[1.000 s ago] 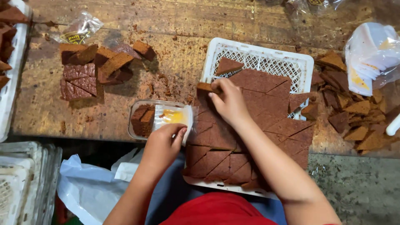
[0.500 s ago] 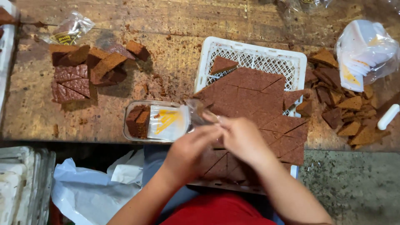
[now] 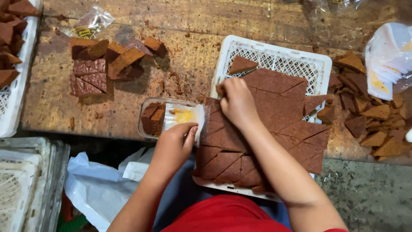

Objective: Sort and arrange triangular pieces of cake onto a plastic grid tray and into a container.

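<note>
My left hand rests on the near edge of a small clear plastic tray, holding it and a white and yellow label lying in it. The tray holds brown cake pieces at its left end. My right hand is closed on a brown cake piece at the left edge of a big slab of cut triangular cake slices. The slab lies in a white perforated crate in front of me.
Loose cake chunks lie on the worn wooden table at the left. More offcuts pile at the right beside a bag of labels. White crates stand at the far left, with others below. A white plastic bag hangs under the table edge.
My right hand went from the slab's left edge down to the small tray beside my left hand, then back up to the slab's left edge. My left hand stayed at the tray.
</note>
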